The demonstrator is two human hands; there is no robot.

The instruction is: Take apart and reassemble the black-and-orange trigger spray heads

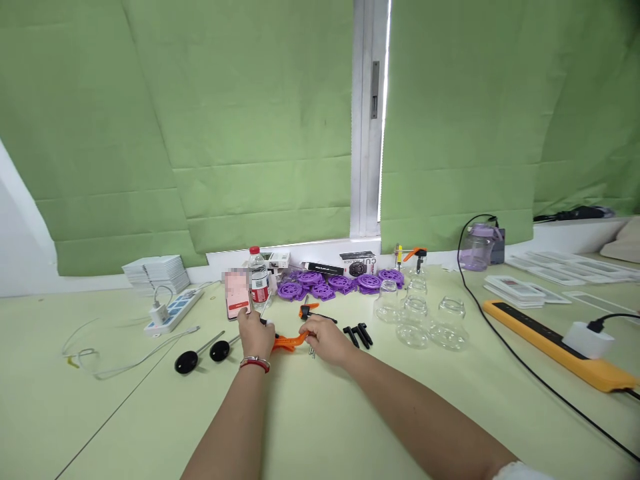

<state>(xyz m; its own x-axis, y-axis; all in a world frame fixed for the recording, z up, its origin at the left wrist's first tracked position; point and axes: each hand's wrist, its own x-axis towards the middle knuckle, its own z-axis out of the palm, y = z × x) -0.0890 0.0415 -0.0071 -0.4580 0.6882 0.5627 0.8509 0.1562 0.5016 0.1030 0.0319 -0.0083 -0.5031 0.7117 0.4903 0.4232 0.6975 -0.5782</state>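
Note:
My left hand (pixel 257 335) reaches forward with fingers stretched to the lower edge of a phone (pixel 238 293), which leans against a water bottle (pixel 259 283). Beside its thumb is a small black piece, partly hidden by the hand. My right hand (pixel 324 338) pinches the end of an orange plastic part (pixel 286 344) just above the table. Small metal screws (pixel 312 352) show below its fingers. Beyond it sits an orange-and-black clamp piece (pixel 309 311). Several black plastic pieces (pixel 358 335) lie to its right. Two black discs on metal rods (pixel 187 362) lie left of my left hand.
Purple plastic wheel-like parts (pixel 323 291) lie along the back. Clear glass-like cups (pixel 414 332) stand upside down at right, near an orange power strip (pixel 560 347). A white power strip (pixel 176 310) with cables and a stack of white sheets (pixel 154 273) are at left.

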